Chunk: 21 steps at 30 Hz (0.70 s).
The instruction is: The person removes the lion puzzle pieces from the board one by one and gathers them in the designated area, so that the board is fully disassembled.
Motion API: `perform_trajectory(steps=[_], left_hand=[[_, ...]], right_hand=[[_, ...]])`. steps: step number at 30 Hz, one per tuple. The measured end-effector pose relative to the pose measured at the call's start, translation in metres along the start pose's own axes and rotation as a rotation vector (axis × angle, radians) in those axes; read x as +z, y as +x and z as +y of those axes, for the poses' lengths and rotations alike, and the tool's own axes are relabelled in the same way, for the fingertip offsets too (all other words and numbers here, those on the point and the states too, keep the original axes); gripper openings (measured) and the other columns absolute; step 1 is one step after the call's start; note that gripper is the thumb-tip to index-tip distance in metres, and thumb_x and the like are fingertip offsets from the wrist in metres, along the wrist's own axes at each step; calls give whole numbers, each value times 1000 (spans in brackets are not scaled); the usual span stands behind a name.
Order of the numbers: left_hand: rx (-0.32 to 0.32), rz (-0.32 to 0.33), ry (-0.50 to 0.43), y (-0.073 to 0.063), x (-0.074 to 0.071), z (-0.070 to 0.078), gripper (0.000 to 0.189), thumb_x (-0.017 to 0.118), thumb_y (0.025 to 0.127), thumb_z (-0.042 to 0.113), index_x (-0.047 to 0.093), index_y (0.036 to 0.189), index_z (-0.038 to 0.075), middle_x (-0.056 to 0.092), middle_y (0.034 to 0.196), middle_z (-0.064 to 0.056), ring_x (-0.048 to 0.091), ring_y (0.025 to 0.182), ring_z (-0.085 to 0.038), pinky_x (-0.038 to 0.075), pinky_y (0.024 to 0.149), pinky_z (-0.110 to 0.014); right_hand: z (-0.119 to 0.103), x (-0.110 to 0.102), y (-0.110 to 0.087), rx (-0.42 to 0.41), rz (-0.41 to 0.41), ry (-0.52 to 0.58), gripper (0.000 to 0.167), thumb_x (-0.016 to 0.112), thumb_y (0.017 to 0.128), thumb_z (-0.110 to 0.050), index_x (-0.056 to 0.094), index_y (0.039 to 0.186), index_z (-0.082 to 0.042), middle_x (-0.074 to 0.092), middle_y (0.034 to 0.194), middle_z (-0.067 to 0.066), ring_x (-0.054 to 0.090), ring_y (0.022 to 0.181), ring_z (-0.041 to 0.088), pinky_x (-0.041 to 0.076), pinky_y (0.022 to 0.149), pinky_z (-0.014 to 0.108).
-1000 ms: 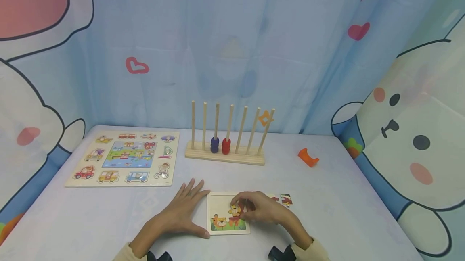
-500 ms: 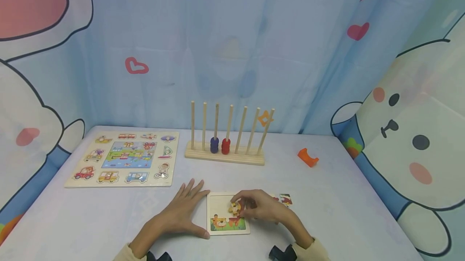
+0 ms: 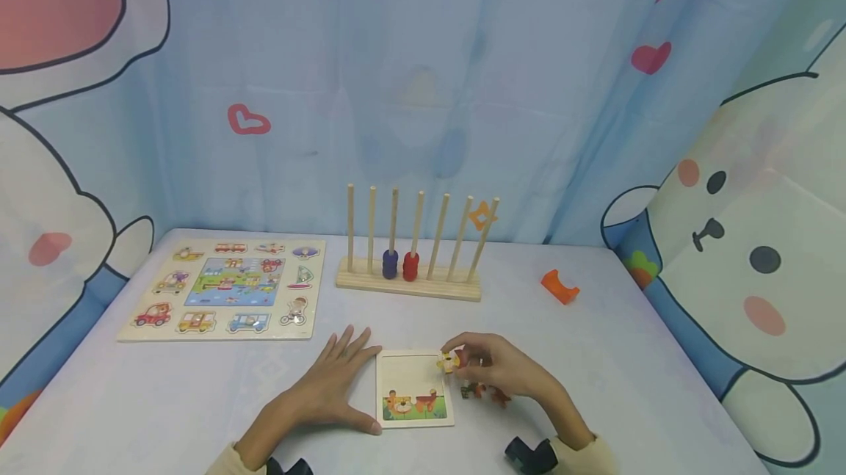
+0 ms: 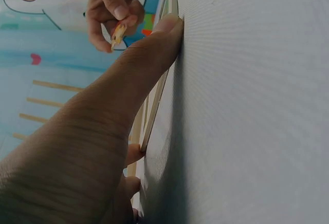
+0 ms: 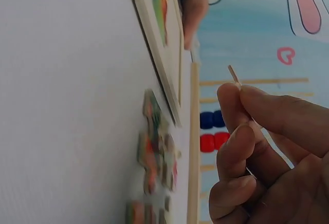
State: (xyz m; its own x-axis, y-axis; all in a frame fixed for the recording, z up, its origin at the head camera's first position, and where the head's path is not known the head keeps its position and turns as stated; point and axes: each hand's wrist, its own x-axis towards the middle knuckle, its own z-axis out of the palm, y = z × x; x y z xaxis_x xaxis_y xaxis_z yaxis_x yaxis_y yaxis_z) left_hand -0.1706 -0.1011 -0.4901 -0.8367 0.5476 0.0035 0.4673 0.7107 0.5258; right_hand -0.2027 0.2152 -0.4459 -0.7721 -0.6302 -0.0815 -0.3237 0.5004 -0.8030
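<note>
A small wooden puzzle tray (image 3: 414, 368) lies in front of the person, its lower row filled with joined animal pieces (image 3: 413, 407). My left hand (image 3: 333, 379) is spread flat at the tray's left edge, with the thumb at its lower left corner. Over the tray's upper right corner, my right hand (image 3: 505, 365) pinches a jigsaw piece (image 3: 449, 363) with a yellow animal head between thumb and fingers. In the right wrist view the piece (image 5: 234, 74) appears edge-on, raised above the table. Loose jigsaw pieces (image 5: 154, 147) lie beside the tray, partly hidden under the right hand in the head view.
A larger vehicle puzzle board (image 3: 225, 321) lies at the back left. Behind the tray stands a wooden peg rack (image 3: 410, 286) with blue beads (image 3: 390, 264) and red beads (image 3: 410, 266). An orange curved block (image 3: 560, 287) rests at the right. A curtain hangs behind the table.
My right hand has lifted the yellow animal piece from the tray's inside and moved it up and right, uncovering the lower row and some loose pieces. My left hand has stayed still.
</note>
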Motion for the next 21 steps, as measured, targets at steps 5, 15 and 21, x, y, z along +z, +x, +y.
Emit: perform_trajectory(steps=[5, 15, 21], left_hand=[[3, 2, 0, 0, 1, -1, 114, 74, 59, 73, 35, 148, 14, 15, 160, -12, 2, 147, -37, 1, 118, -56], [21, 3, 3, -1, 0, 0, 114, 74, 60, 73, 35, 148, 12, 16, 159, -15, 2, 146, -40, 2, 117, -57], [15, 0, 0, 0, 0, -1, 114, 74, 60, 73, 34, 148, 13, 15, 160, -14, 1, 146, -39, 1, 118, -56]], right_hand=[[4, -12, -10, 13, 3, 52, 33, 65, 91, -15, 60, 122, -7, 61, 78, 10, 56, 58, 24, 50, 48, 28], [22, -36, -37, 128, -63, 128, 34, 62, 92, -13, 58, 125, -5, 67, 84, 13, 62, 72, 24, 54, 68, 30], [43, -52, -53, 188, -89, 142, 32, 62, 93, -16, 58, 123, -6, 63, 95, 11, 61, 80, 17, 52, 72, 29]])
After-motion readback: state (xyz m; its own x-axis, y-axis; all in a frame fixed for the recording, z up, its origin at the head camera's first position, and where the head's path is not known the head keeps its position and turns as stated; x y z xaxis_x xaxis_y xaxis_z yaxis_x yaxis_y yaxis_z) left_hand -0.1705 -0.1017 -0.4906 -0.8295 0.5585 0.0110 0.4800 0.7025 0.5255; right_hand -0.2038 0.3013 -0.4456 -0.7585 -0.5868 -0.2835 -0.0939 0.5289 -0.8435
